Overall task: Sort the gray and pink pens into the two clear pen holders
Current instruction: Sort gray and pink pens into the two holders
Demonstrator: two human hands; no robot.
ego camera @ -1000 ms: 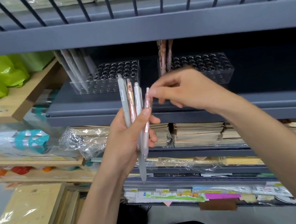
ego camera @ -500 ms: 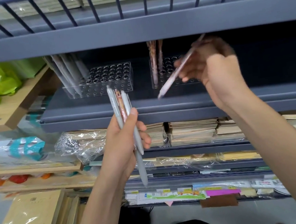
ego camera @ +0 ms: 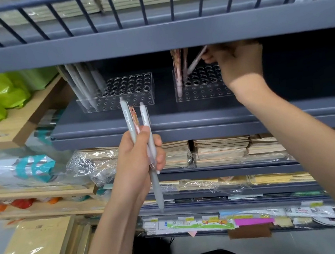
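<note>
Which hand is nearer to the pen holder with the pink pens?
Right. The right hand holds a pink pen just above that holder; the left hand is lower, left of it.

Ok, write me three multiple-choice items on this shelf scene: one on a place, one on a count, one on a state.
1. Where do the sorted gray pens stand?
A) at the left end of the left pen holder
B) on the floor
C) flat on the shelf

2. How many pens does the left hand grip?
A) one
B) three
C) five

3. What state is the right hand's pink pen in?
A) lying flat on the shelf
B) held tilted, tip at the right pen holder
C) dropped to the floor

Answers:
1 A: they lean in its leftmost holes.
2 B: two gray ones flank one pink one.
3 B: the fingers pinch it, with the tip aimed at the holes.
</note>
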